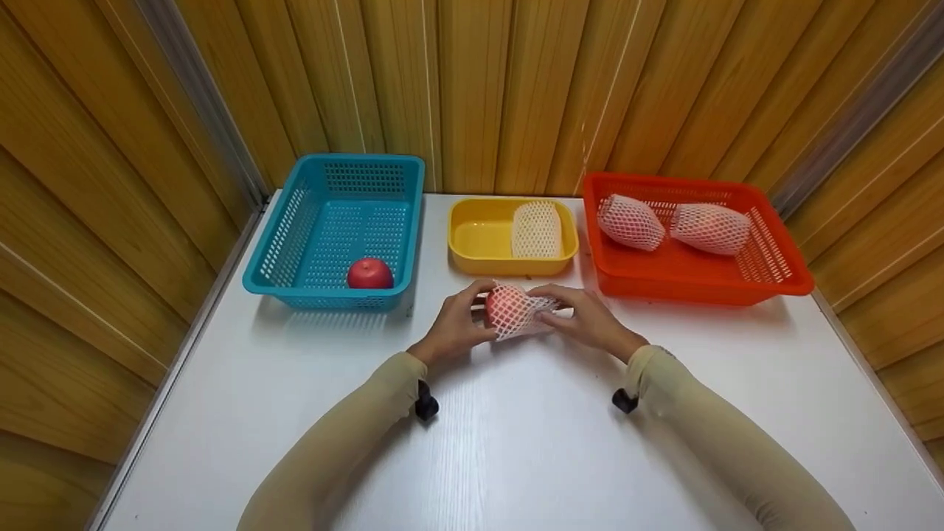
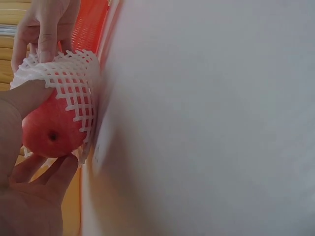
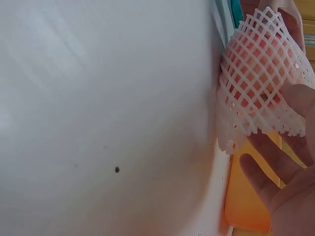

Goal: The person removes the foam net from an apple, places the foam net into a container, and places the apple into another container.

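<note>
Head view: blue basket (image 1: 324,297) at left on white bench (image 1: 516,457), bare red fruit (image 1: 370,274) in its near right corner. Yellow tub (image 1: 509,265) in the middle, loose net sleeve (image 1: 537,230) in its right half. Red basket (image 1: 686,287) at right, two net-wrapped fruits (image 1: 630,221) inside, side by side. Wood-panel wall (image 1: 509,96) behind. Apple (image 1: 501,304) is between the two hands, just in front of the tub, partly inside a foam net (image 1: 520,317); can't tell if it touches the bench. Net plus apple lies roughly crosswise, long axis left to right, narrowed loose end toward the right. Left hand (image 1: 453,328) curls round the apple from the left, thumb on the near side. Right hand (image 1: 594,321) pinches the net's loose end. Forearms in beige sleeves (image 1: 332,442) come in from both lower corners; black device (image 1: 426,402) at each wrist.

Left wrist view: red basket partly shows behind the right hand. Apple's dimpled end is bare and faces this camera; net covers the far part, ragged edge across the apple. Left thumb presses on the net, fingers support the other side. Right fingers grip the far end.

Right wrist view: yellow tub beyond the fingers, dark speck (image 3: 117,169) on the bench. Net overlies most of the apple, its loose edge toward the right hand. Right thumb lies on the net, fingers spread along its lower edge.
</note>
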Demonstrator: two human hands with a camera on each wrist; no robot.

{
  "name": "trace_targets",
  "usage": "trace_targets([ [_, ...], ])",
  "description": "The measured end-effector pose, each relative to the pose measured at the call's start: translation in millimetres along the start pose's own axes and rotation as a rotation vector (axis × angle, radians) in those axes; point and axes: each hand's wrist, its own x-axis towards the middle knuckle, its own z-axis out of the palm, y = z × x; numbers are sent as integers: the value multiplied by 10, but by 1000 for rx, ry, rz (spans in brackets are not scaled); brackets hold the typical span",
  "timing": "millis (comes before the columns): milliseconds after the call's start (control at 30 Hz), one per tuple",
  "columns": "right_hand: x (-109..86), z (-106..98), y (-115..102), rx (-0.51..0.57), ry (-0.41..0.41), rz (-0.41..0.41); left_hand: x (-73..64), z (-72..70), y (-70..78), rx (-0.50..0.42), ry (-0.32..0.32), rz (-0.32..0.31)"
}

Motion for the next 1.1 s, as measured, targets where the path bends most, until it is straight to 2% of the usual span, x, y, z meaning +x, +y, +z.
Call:
trace_targets([
  [300,51,-32,-44,-55,31,-17,-55,-55,-13,90,14,80],
  [433,59,-60,-52,-57,37,-19,-95,-93,-17,138,16,98],
  [633,83,-97,-54,-52,42,-28,-178,-141,-17,181,20,87],
  [933,137,-172,-86,-84,48,-108,-297,-193,-32,185,40,93],
  [1100,172,-210,-118,-105,41,-93,-330,-212,-52,183,40,105],
])
